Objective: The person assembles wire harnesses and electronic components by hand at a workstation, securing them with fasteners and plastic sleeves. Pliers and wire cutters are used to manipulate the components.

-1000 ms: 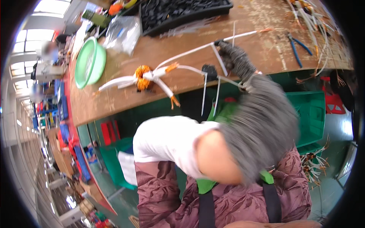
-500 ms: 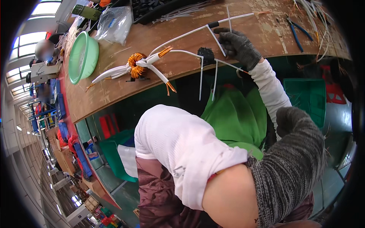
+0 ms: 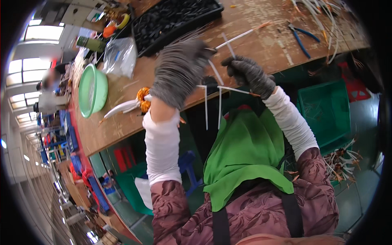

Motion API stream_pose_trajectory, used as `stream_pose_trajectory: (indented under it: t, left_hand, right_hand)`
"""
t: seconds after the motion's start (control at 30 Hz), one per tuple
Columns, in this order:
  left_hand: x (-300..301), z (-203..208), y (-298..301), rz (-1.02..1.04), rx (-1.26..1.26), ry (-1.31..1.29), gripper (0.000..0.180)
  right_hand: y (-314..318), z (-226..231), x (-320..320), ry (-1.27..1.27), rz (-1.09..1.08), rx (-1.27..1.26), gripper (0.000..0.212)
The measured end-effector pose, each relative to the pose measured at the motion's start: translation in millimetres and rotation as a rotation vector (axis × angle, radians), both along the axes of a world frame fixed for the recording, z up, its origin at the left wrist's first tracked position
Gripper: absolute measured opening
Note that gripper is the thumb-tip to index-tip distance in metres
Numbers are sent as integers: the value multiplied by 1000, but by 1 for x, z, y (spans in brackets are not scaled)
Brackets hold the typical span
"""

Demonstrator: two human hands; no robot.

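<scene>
My left hand (image 3: pixel 179 71), in a grey glove and blurred by motion, is over the bench with its fingers closed around a white wire (image 3: pixel 239 37) with a bare copper end. A white cable tie (image 3: pixel 228 44) crosses that wire. My right hand (image 3: pixel 250 74), gloved too, pinches the tie's lower end. Partly behind my left wrist lies a ring coil (image 3: pixel 143 99) wound with copper wire, its white-sleeved leads (image 3: pixel 122 107) spreading left. Below my hands runs a second white lead (image 3: pixel 234 89), from which two more ties (image 3: pixel 206 108) hang past the bench edge.
A black tray (image 3: pixel 175 22) of small black pieces stands at the back, beside a clear plastic bag (image 3: pixel 119 57) and a light green bowl (image 3: pixel 93 90). Blue-handled pliers (image 3: pixel 302 41) and loose white wires (image 3: pixel 326 24) lie right. A green bin (image 3: pixel 324 114) stands below the bench.
My left hand has swung from near my right upper arm to the wire on the bench, now covering its black sleeve and part of the coil. My right hand stays by the tie.
</scene>
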State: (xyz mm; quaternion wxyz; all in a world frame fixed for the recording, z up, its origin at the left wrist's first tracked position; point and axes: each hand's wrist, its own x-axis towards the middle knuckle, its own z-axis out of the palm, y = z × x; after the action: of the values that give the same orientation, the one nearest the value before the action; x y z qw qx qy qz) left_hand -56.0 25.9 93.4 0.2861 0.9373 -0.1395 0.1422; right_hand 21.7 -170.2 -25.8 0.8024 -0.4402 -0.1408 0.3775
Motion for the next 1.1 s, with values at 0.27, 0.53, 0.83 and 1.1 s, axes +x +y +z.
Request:
stream_pose_trajectory:
  t: [0.27,0.53,0.83,1.1]
  left_hand:
    - [70,-26,-37,-45,-321,453,23]
    - [141,-64,13,308,-52,-51,25]
    - [145,-72,0,389,-568,499,29]
    - [110,-54,-13,345,-583,422,24]
  right_hand:
    - [-11,21,2,-38,92,-29,30]
    - [-18,-3,32,147,-7,-223,47]
    - [4,-2,53,112,100,-333,28]
    - [23,1,47,146,-41,-367,26]
